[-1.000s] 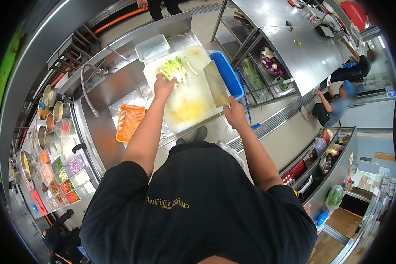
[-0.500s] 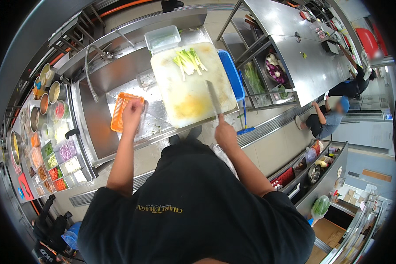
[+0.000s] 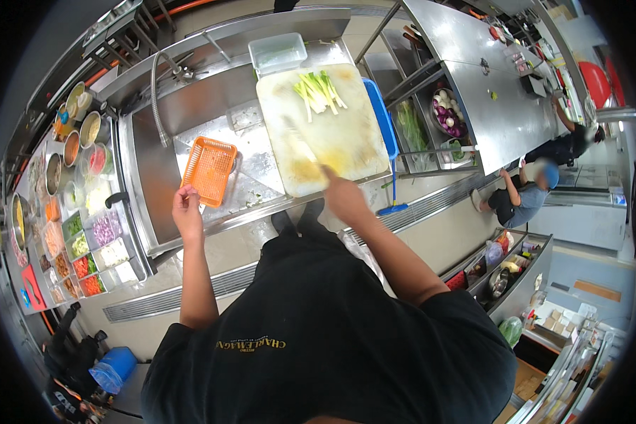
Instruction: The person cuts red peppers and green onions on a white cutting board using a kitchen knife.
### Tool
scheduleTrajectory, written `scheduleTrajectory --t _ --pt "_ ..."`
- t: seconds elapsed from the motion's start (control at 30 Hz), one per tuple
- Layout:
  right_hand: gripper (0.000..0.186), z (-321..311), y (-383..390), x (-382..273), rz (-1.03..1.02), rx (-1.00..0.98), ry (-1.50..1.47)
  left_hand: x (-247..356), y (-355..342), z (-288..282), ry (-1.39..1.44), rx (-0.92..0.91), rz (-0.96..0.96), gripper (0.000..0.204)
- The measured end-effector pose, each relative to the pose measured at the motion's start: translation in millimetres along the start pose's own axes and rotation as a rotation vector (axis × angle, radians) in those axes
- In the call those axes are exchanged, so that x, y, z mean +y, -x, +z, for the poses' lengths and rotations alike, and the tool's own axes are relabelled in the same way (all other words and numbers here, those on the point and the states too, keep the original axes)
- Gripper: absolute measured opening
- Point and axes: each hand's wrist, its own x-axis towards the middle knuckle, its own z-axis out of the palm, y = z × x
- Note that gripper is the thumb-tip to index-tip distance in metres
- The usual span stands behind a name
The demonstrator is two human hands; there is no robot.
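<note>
My right hand [image 3: 344,198] grips a knife [image 3: 304,145], whose blade is motion-blurred over the lower left part of the white cutting board [image 3: 359,145]. Chopped spring onion stalks [image 3: 319,92] lie in a bunch near the board's far side. My left hand [image 3: 188,209] has its fingers drawn together at the near left corner of an orange plastic basket [image 3: 208,169] inside the steel sink [image 3: 155,219]; what they hold, if anything, I cannot make out. Behind the board sits a clear plastic container [image 3: 278,53].
Left are ingredient pans [image 3: 99,258] and a coiled faucet [image 3: 159,99]. Right are a blue bin [image 3: 383,113], a broom [image 3: 392,210], a steel table [image 3: 509,113] with a bowl of onions [image 3: 447,112], co-workers [image 3: 523,201], [image 3: 565,145] and shelving [image 3: 498,283]. Another person [image 3: 74,360] is at lower left.
My left hand left the spring onions and moved down-left to the basket's corner. The knife, held flat at the board's right side earlier, has swung leftward across it. The view has shifted slightly.
</note>
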Motion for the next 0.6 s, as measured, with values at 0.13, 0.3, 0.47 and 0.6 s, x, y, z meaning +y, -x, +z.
scheduleTrajectory --t 0.13,0.3,0.47,0.6 --pt "0.068 18 17 -1 0.273 -0.057 -0.089 -2 -4 -12 0.041 0.135 -0.029 0.02" --pt "0.059 66 -16 -70 -0.193 -0.049 -0.087 15 -8 4 0.111 0.166 0.066 0.022" --pt "0.061 2 2 10 -0.01 0.095 -0.029 35 11 -5 0.106 0.115 0.138 0.023" --pt "0.058 13 16 0 0.201 0.008 -0.081 32 25 -18 0.031 0.165 0.013 0.019"
